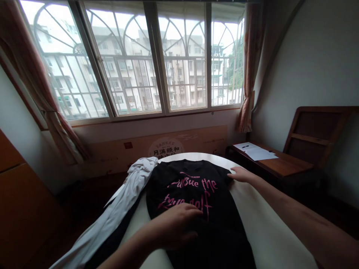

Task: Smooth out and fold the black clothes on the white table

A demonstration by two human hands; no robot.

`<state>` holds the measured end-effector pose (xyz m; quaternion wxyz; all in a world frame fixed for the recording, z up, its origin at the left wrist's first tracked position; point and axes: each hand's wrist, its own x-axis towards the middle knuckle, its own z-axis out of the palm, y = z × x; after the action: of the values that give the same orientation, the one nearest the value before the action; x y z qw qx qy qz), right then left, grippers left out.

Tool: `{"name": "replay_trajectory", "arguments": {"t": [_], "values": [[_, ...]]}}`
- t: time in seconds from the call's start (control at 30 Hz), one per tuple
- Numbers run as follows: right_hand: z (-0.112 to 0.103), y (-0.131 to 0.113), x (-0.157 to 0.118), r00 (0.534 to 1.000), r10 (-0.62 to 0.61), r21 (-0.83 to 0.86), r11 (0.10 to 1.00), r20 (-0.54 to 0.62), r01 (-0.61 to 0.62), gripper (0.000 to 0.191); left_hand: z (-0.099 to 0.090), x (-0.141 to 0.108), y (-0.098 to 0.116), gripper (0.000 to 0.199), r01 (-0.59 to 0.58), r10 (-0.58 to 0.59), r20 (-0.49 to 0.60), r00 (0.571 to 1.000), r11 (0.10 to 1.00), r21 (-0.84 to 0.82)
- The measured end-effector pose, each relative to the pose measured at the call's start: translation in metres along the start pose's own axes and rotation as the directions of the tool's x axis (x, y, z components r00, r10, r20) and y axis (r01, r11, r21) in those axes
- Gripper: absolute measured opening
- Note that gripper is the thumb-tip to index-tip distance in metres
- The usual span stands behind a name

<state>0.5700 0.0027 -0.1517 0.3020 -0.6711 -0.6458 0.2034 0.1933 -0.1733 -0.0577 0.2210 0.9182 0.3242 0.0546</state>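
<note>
Head view: black T-shirt (221, 224) lying front-up on white desk (252, 209), neckline (194, 163) toward window (185, 63), crumpled white garment (123, 203) alongside. Left hand (179, 222) over the front, fingers loosely extended, apparently grasping nothing; contact with the cloth impossible to tell. Right hand (240, 175) with fingers at the sleeve (222, 173) edge, pinch or mere touch unclear. For sound straightening, in judgement: steady the body lightly, ease the sleeve outward, smooth from the middle toward the edges.

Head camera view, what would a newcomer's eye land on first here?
Probably the wide, bright window across the top. Next comes the black T-shirt with pink lettering, laid on the white table at the lower centre, the right hand at its sleeve and the left hand over its front.
</note>
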Motion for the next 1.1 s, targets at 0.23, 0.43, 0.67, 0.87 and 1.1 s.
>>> {"name": "replay_trajectory", "arguments": {"t": [0.23,0.43,0.67,0.87,1.1], "values": [[0.004,-0.005,-0.02,0.995,0.008,0.234,0.972,0.104,-0.033,0.013,0.056,-0.005,0.028,0.069,0.081,-0.084,0.024,0.996,0.99,0.116],[0.005,-0.03,-0.004,0.994,0.074,0.444,0.895,-0.08,-0.031,0.023,0.068,-0.008,0.016,0.027,0.122,-0.114,-0.065,0.991,0.984,0.129],[-0.009,-0.037,0.037,0.96,0.129,0.313,0.949,-0.248,-0.046,0.033,0.058,-0.016,0.019,0.02,0.015,-0.015,0.012,1.0,1.0,-0.004],[-0.054,-0.035,0.081,0.948,0.096,-0.049,0.992,-0.304,-0.116,0.031,0.037,-0.048,-0.011,0.03,0.183,-0.245,-0.147,0.958,0.922,-0.342],[-0.063,-0.035,0.11,0.951,0.026,-0.292,0.949,-0.309,-0.121,0.038,-0.006,-0.097,-0.034,0.043,0.455,-0.55,-0.043,0.834,0.73,-0.51]]}}
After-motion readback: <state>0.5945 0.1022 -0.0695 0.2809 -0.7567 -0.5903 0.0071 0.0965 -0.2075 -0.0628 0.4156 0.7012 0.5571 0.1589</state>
